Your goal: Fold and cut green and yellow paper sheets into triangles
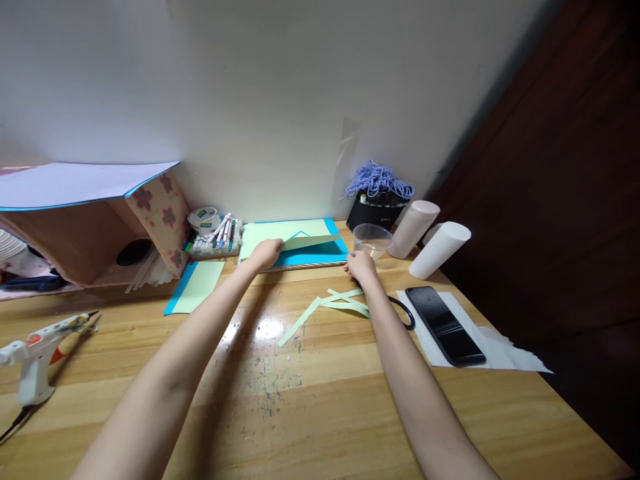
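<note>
Crowding right hand (pixel 361 265): clear cup (pixel 373 239), green strips (pixel 350 307); 2 cylinders (pixel 440 251) nearby.

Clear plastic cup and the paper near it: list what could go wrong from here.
The right hand is close beside the clear plastic cup, so a sideways move might knock it over.
The loose green strips lie next to the right forearm; a sweep of the arm could scatter them.
The left hand grips the raised green sheet near one end, so it might crease.
</note>
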`<action>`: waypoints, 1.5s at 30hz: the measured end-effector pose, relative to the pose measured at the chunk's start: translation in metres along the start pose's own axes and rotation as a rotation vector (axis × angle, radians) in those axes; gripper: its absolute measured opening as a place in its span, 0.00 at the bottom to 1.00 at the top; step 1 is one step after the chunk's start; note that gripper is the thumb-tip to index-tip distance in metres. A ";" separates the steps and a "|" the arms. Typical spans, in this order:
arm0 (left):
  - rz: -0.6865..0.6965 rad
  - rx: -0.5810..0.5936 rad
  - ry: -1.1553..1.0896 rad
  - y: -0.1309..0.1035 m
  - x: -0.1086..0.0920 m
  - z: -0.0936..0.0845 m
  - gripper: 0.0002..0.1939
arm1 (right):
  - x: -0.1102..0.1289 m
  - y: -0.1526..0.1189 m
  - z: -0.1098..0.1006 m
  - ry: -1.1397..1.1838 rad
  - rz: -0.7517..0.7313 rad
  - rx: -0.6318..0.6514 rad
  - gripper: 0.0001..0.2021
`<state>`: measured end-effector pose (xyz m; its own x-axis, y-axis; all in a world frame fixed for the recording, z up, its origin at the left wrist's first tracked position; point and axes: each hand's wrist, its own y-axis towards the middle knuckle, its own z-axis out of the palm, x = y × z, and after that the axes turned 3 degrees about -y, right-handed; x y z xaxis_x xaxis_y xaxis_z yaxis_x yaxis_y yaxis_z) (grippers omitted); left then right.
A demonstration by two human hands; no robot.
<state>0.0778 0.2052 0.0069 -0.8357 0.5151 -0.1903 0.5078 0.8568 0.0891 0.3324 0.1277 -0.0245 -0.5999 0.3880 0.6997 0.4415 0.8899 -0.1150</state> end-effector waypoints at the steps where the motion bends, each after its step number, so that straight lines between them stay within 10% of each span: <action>1: 0.002 0.000 0.004 0.000 0.000 0.000 0.15 | 0.002 -0.001 -0.001 -0.003 0.002 -0.006 0.10; 12: 0.058 0.033 0.073 -0.003 -0.006 0.000 0.14 | 0.011 -0.007 -0.012 0.100 0.025 -0.087 0.07; 29: 0.189 0.085 0.085 -0.007 -0.004 -0.003 0.24 | 0.020 -0.010 0.006 0.758 0.103 0.241 0.08; 39: 0.097 0.100 0.000 0.002 0.003 -0.002 0.20 | 0.022 -0.011 0.004 0.571 0.079 0.225 0.08; 45: 0.068 0.168 -0.068 0.001 0.004 -0.009 0.22 | 0.013 -0.010 0.007 0.224 -0.025 -0.053 0.05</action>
<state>0.0738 0.2085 0.0147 -0.7852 0.5641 -0.2555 0.5952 0.8013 -0.0599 0.3161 0.1255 -0.0190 -0.4505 0.2976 0.8417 0.4661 0.8825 -0.0625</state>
